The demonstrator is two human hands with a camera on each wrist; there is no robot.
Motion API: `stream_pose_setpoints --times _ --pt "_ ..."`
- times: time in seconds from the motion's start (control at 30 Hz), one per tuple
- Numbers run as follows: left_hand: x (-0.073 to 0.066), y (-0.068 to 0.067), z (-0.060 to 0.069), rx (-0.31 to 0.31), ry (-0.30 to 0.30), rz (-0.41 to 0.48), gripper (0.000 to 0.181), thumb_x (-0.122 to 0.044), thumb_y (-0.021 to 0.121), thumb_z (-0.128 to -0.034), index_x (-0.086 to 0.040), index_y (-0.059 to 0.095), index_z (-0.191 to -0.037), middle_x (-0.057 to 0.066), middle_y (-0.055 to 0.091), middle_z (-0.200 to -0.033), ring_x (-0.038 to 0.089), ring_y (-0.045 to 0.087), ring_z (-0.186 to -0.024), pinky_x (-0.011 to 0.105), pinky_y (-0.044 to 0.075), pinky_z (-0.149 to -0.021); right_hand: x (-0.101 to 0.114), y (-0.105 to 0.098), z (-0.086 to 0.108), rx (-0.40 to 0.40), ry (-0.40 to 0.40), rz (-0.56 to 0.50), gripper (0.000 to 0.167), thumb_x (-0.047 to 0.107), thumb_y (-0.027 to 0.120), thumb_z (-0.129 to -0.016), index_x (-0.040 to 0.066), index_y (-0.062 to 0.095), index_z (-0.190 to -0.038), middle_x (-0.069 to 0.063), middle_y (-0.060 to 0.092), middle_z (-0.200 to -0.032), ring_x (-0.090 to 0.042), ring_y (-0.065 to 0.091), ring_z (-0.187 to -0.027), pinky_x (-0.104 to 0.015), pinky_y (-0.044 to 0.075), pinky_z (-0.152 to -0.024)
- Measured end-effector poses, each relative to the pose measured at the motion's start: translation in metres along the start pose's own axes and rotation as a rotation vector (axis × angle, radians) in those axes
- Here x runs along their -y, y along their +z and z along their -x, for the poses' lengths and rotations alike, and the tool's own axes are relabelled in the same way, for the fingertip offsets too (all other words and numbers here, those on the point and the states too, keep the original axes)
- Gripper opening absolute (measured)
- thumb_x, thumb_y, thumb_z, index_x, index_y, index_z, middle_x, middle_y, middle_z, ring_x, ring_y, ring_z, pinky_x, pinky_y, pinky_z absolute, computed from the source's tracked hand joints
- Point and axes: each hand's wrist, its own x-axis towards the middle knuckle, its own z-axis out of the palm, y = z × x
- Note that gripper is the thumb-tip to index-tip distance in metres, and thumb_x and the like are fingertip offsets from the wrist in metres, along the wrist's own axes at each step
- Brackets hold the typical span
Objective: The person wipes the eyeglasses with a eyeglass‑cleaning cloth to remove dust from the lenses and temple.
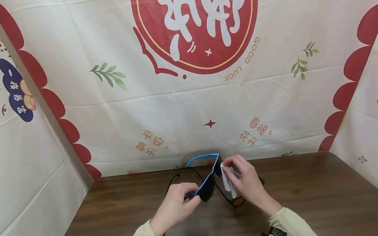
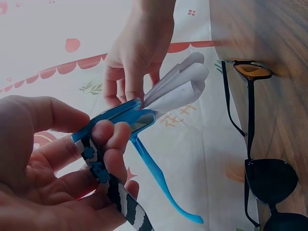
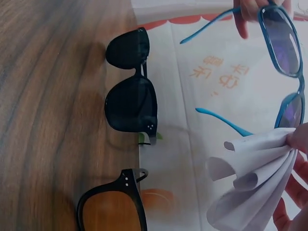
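Note:
My left hand [image 1: 176, 205] grips a pair of blue-framed sunglasses [image 1: 207, 189] by one end, near the hinge. The sunglasses are tilted above the table, with dark lenses. A black-and-white pattern shows on the temple beside my left fingers in the left wrist view. My right hand [image 1: 248, 182] pinches a folded white cloth [image 3: 250, 180] at the far lens of the sunglasses [image 3: 281, 41]. The loose folds of the cloth [image 2: 180, 89] hang from my fingers. The cloth and fingers hide part of that lens.
Black sunglasses [image 3: 132, 103] with dark lenses lie on the brown wooden table [image 1: 315, 197], beyond the hands. Beside them are black-framed glasses [image 3: 111, 204] with orange lenses. A white printed cloth backdrop [image 1: 188, 103] stands along the table's back edge, with side panels left and right.

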Motion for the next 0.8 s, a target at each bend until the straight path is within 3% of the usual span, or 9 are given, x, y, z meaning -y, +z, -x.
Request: stream_pose_setpoints --times 0.1,0.23,0.43,0.67,0.8 --pt "0.0 0.0 0.0 0.02 -0.002 -0.003 0.017 -0.001 0.063 -0.0788 -0.017 0.063 -0.071 -0.015 0.052 -0.067 0.001 0.045 -0.06 0.018 0.038 -0.056 -0.005 0.0 -0.002 -0.012 0.022 0.015 0.02 -0.007 0.07 -0.082 0.006 0.062 -0.095 -0.001 0.06 -0.094 -0.013 0.058 -0.084 -0.031 0.051 -0.071" --pt "-0.001 0.001 0.001 0.056 -0.012 0.016 0.016 -0.002 0.063 -0.0798 -0.016 0.065 -0.073 -0.015 0.055 -0.07 0.002 0.048 -0.064 0.018 0.04 -0.058 -0.008 0.0 -0.007 -0.015 0.055 0.011 0.017 -0.006 0.069 -0.084 0.005 0.062 -0.095 -0.003 0.06 -0.093 -0.014 0.057 -0.082 -0.038 0.053 -0.071" --pt "-0.002 0.001 0.002 0.057 -0.016 0.013 0.016 -0.002 0.063 -0.0794 -0.016 0.064 -0.072 -0.015 0.055 -0.071 0.008 0.051 -0.066 0.02 0.04 -0.06 0.0 -0.003 -0.01 0.041 0.088 -0.034 0.017 -0.004 0.068 -0.086 0.007 0.062 -0.098 -0.003 0.06 -0.096 -0.014 0.056 -0.083 -0.042 0.056 -0.072" --pt "0.0 0.002 0.0 -0.012 0.022 -0.026 0.017 -0.002 0.065 -0.0787 -0.017 0.062 -0.07 -0.015 0.054 -0.068 0.003 0.049 -0.064 0.019 0.04 -0.059 0.016 -0.002 -0.009 0.058 -0.086 -0.028 0.024 -0.008 0.07 -0.081 0.009 0.061 -0.096 0.003 0.058 -0.093 -0.009 0.054 -0.08 -0.03 0.054 -0.068" --pt "0.002 0.001 -0.001 -0.026 0.02 -0.027 0.018 -0.002 0.065 -0.0792 -0.017 0.063 -0.07 -0.015 0.055 -0.068 0.002 0.05 -0.064 0.021 0.043 -0.06 0.018 0.0 -0.006 0.066 -0.132 0.007 0.026 -0.006 0.073 -0.08 0.011 0.062 -0.096 0.006 0.058 -0.092 -0.008 0.053 -0.079 -0.029 0.046 -0.067"
